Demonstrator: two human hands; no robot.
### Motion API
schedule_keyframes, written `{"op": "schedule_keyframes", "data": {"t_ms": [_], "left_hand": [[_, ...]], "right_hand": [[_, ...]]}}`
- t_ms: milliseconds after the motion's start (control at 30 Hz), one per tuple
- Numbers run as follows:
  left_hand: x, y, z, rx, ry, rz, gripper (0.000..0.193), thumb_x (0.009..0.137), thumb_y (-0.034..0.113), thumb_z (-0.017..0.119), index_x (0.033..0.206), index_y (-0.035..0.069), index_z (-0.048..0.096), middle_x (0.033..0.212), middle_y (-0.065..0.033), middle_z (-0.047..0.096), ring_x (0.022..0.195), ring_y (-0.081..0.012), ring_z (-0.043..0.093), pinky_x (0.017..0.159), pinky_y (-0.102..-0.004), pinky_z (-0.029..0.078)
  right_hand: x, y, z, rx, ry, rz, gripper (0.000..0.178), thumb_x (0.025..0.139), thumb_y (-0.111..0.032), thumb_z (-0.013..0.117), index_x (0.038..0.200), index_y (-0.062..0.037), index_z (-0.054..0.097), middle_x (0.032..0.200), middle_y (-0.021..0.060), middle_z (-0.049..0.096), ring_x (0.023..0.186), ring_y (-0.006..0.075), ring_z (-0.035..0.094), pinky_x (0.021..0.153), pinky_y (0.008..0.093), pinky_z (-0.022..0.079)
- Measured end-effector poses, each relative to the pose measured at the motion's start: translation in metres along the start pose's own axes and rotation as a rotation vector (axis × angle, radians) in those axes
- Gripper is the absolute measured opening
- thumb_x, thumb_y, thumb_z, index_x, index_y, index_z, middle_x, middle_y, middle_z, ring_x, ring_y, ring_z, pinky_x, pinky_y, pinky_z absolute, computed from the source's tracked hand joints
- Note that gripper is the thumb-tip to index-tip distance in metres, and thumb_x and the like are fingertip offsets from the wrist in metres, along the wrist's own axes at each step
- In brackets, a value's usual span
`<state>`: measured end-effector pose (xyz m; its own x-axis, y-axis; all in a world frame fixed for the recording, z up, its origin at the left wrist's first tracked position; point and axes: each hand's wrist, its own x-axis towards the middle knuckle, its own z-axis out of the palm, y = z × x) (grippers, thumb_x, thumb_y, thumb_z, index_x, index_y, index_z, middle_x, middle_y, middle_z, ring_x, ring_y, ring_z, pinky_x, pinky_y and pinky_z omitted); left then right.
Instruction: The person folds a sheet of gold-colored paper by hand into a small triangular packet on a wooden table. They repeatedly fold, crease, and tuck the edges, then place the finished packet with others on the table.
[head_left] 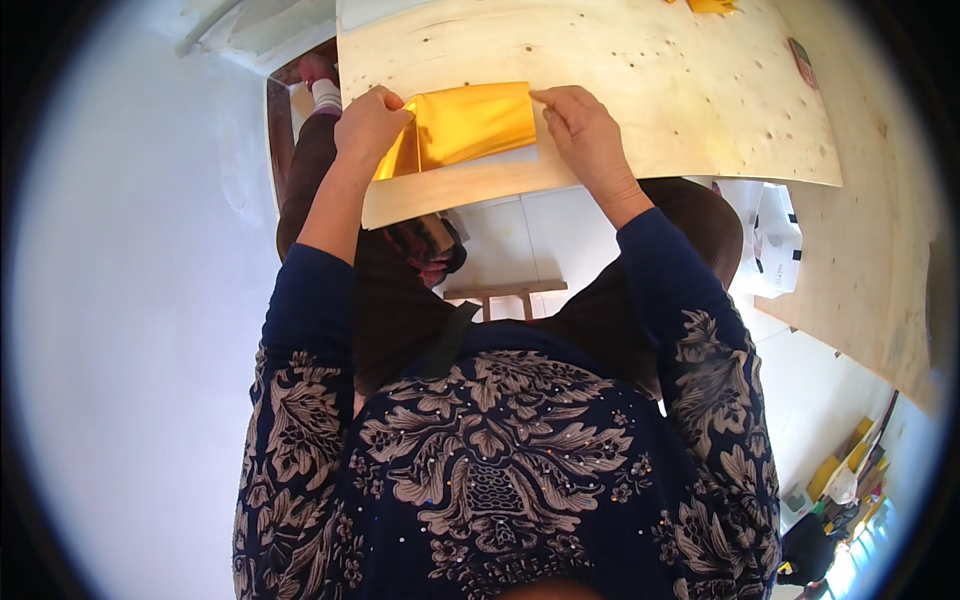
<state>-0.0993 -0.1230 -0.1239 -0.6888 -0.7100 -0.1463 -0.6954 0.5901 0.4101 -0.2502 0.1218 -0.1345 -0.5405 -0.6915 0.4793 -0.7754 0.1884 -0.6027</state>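
A sheet of shiny gold foil paper (475, 122) lies near the front edge of the plywood table, with a crease down its left part. A pale strip shows along its lower right side. My left hand (372, 125) pinches the foil's left end between thumb and fingers. At the upper right corner, my right hand (585, 132) is closed, with thumb and fingertips pressed together on the foil's edge. The other fingers of both hands are curled.
The pale plywood tabletop (620, 60) is dotted with knots. More gold material (712, 5) lies at its far edge, and a small dark red object (802, 63) rests at the far right. A white bag (775, 240) stands below the table on the right. Beneath me is a wooden crosspiece (505, 290).
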Motion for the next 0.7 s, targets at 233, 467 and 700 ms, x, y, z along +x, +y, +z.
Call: {"op": "schedule_keyframes", "data": {"t_ms": [233,467,700], "left_hand": [[-0.037,0.038,0.005,0.17,0.151,0.744,0.018,0.078,0.017,0.071,0.095,0.012,0.07,0.091,-0.0071,0.063,0.092,-0.0275,0.06,0.082,-0.0402,0.047],[-0.061,0.068,0.04,0.008,0.065,0.814,0.011,0.079,0.016,0.068,0.089,0.01,0.069,0.092,-0.0059,0.062,0.09,-0.0278,0.058,0.08,-0.0398,0.046],[-0.071,0.066,0.043,0.014,0.022,0.779,0.024,0.077,0.015,0.071,0.1,0.008,0.067,0.102,-0.0102,0.062,0.098,-0.0307,0.057,0.087,-0.0407,0.046]], "right_hand": [[-0.009,0.015,-0.005,-0.089,-0.302,-0.247,0.021,0.077,0.002,0.06,0.091,-0.0095,0.071,0.097,0.0044,0.067,0.094,0.0267,0.062,0.082,0.0366,0.051],[-0.001,0.018,0.005,-0.036,-0.18,-0.071,0.016,0.085,-0.013,0.062,0.098,-0.0104,0.071,0.095,0.0073,0.066,0.091,0.0293,0.063,0.077,0.0391,0.051],[0.06,0.024,0.027,-0.396,-0.28,0.045,0.032,0.085,-0.041,0.064,0.091,-0.0104,0.07,0.092,0.0098,0.067,0.084,0.0286,0.066,0.071,0.0391,0.051]]}}
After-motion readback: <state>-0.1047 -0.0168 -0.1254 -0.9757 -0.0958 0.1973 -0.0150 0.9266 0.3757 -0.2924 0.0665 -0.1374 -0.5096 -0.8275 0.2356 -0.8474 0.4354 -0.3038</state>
